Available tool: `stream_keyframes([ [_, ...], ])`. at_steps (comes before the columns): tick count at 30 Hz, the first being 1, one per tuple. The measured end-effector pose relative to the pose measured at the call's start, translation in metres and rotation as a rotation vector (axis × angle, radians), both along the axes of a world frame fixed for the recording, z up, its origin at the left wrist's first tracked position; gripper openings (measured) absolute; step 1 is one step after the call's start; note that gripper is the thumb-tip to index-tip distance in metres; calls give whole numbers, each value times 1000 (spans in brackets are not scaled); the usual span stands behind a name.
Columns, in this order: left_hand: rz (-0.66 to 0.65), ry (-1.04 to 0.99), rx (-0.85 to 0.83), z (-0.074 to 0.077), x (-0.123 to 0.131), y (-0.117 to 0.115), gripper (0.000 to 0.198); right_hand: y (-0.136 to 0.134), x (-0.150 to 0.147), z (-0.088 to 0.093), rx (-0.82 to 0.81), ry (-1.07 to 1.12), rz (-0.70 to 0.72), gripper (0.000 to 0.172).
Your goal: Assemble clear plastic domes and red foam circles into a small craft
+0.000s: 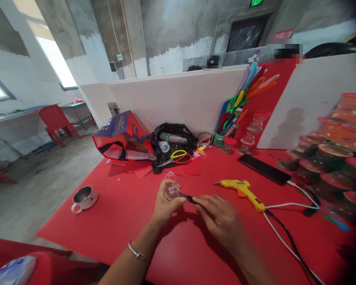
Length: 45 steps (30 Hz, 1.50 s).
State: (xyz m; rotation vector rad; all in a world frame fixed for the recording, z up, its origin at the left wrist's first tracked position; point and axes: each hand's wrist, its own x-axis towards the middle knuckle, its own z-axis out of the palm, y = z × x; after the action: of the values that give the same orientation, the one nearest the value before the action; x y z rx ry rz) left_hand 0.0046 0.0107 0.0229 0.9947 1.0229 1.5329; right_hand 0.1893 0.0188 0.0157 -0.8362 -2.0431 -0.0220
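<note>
Over the red table, my left hand [165, 204] is closed around a small round clear plastic piece [173, 191]. My right hand [221, 215] grips a small knife [191, 199] with a flat greyish blade and a black handle. The blade's tip meets the side of the plastic piece, but I cannot tell whether it goes in. Just beyond my left hand lies another clear pinkish plastic piece [170, 176]. A yellow glue gun [240, 187] rests to the right of my hands.
A white cup [84, 198] stands at left. Scissors [178, 157] lie on a black plastic bag [192, 140] beside a red-blue carrier bag [121, 134]. A phone [264, 169] with cables, stacked clear containers [335, 166] and a pot of pipe cleaners [218, 139] occupy the right and back.
</note>
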Motion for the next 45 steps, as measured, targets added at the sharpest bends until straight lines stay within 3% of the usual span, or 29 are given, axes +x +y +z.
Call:
stream_keyframes([
  [17, 20, 33, 18, -2, -1, 0, 50, -1, 0, 1, 32, -26, -27, 15],
  [45, -18, 3, 3, -5, -1, -1, 53, -2, -1, 1, -80, 20, 16, 18],
])
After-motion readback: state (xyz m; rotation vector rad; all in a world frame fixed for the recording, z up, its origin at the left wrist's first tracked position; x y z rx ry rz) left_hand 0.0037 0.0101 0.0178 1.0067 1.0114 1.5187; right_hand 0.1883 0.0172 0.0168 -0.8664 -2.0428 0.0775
